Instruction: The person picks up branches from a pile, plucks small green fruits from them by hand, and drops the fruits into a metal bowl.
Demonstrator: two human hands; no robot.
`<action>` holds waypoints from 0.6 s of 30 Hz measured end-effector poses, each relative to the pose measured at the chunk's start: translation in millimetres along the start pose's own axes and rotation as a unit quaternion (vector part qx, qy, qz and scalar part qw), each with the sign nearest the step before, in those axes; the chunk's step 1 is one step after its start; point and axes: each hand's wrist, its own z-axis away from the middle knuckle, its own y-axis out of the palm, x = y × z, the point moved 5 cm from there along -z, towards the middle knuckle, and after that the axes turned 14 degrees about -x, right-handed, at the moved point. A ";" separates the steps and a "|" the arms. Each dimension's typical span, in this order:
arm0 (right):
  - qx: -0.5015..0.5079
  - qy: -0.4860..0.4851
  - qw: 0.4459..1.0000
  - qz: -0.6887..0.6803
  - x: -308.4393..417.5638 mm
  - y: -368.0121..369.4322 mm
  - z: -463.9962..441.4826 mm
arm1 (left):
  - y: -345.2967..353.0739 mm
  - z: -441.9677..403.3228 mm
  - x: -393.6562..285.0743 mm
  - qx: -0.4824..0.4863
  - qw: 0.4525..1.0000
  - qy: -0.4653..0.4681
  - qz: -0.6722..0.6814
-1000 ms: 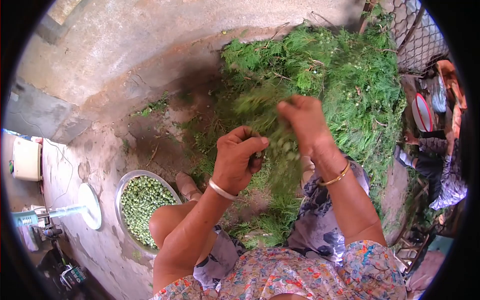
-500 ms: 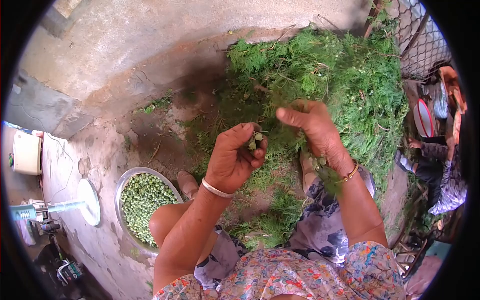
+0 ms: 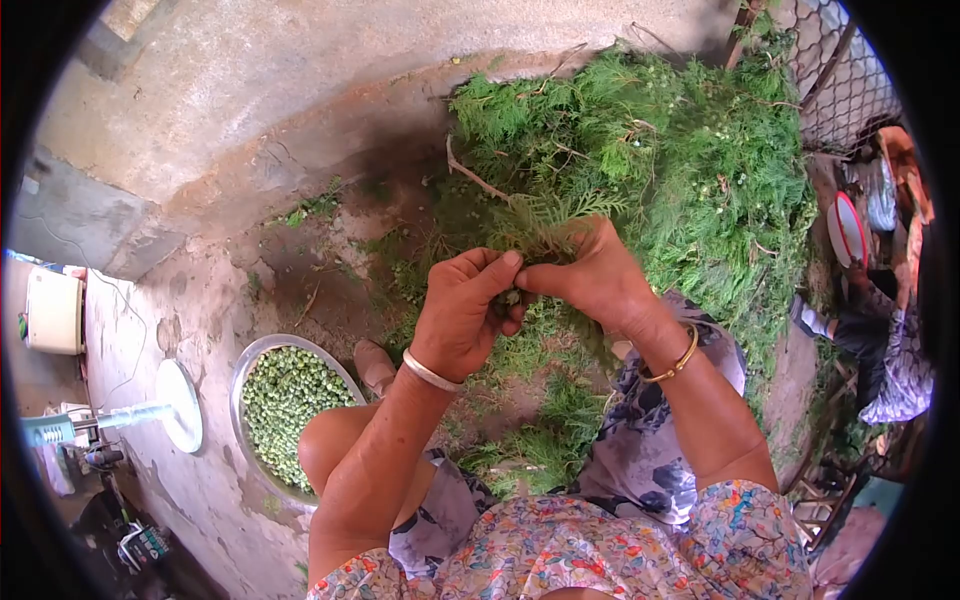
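My left hand (image 3: pixel 465 305), with a pale bangle at its wrist, is curled round small green cones that show partly between the fingers. Its thumb and fingertips meet those of my right hand (image 3: pixel 595 280), which is closed on a leafy green sprig (image 3: pixel 560 222) with a bare brown stem reaching up and left. A gold bangle circles my right wrist. Behind and to the right lies a big pile of green branches (image 3: pixel 700 170). Left of my knee, a round metal basin (image 3: pixel 238 400) holds a heap of green cones (image 3: pixel 292 415).
A standing fan (image 3: pixel 180 407) is at the left, below a cream box (image 3: pixel 54 308). Loose greenery lies between my feet. At the right edge sits another person (image 3: pixel 880 340), near a red-rimmed white basin (image 3: pixel 847 230). A wall runs along the top, with wire mesh at its right.
My right hand has come back to my left hand and now grips a sprig with a bare stem. The blurred greenery near the right wrist is lower and less visible.
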 end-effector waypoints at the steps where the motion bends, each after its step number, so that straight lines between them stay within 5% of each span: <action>1: -0.018 0.001 1.000 -0.016 -1.9 -0.6 0.2 | 0.0 0.2 -0.2 -0.004 1.000 0.000 -0.012; 18: -0.085 0.040 0.990 -0.103 -9.9 -13.8 2.9 | 9.3 1.6 -4.4 0.101 0.988 -0.034 0.108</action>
